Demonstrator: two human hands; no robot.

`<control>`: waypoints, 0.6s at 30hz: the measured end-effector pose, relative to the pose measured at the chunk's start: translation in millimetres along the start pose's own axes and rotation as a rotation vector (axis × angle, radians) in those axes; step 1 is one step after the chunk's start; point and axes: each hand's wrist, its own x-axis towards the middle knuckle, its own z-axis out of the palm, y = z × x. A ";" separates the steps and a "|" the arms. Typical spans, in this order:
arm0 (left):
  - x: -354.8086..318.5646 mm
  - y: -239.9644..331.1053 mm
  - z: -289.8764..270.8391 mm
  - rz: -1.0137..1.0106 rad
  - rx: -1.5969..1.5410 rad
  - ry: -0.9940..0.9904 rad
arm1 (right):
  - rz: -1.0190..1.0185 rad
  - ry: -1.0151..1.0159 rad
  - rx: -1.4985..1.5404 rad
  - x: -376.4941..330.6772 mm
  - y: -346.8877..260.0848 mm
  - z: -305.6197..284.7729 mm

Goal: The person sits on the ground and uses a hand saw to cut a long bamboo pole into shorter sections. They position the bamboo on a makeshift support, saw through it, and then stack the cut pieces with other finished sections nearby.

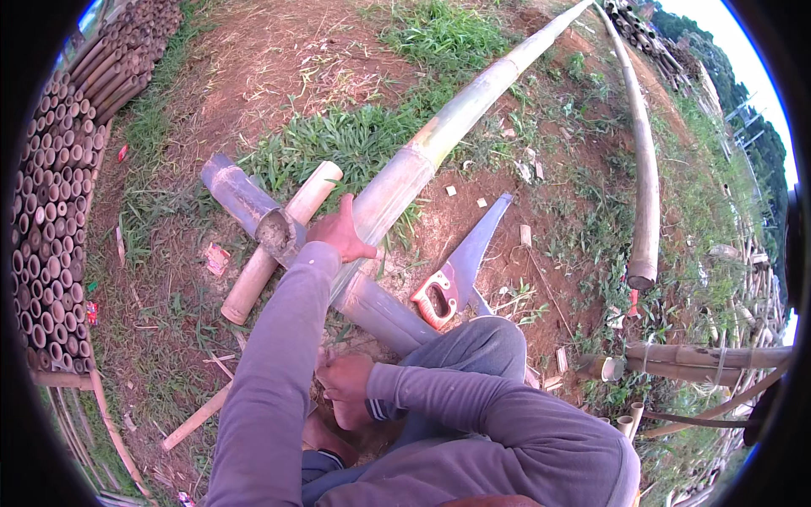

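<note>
My left hand (338,231) grips the near end of a long pale-green bamboo pole (411,166), thumb on its right side and fingers at its left. The pole runs away to the far right. Its near end lies over a thick, dark, notched bamboo log (384,314), which a shorter bamboo piece (314,191) crosses. Low in front of my body, my right hand (346,377) is closed beside my bare foot; whatever its fingers may hold is hidden. A handsaw (463,266) with an orange-red handle lies on the ground right of the log, its blade pointing away.
Stacked cut bamboo (55,228) stands at the left. Another long bamboo pole (644,186) stretches along the right, with tied bamboo (701,362) nearer. A split strip (196,417) lies at lower left. Grass (329,144), bare soil and small offcuts surround the work.
</note>
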 end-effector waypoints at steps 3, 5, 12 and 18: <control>13.9 -9.3 -0.7 -0.006 -0.025 -0.027 | 0.018 0.015 0.107 1.1 3.1 -10.6; 4.3 -18.9 -3.2 0.021 -0.039 -0.027 | 0.037 0.032 0.190 -2.6 8.1 -27.4; -133.1 -134.3 -44.7 0.052 -0.148 0.067 | 0.455 0.193 0.732 -30.3 62.6 -120.9; -360.3 -257.0 -50.9 -0.200 -0.067 0.112 | 0.321 1.198 1.399 -7.2 119.9 -244.7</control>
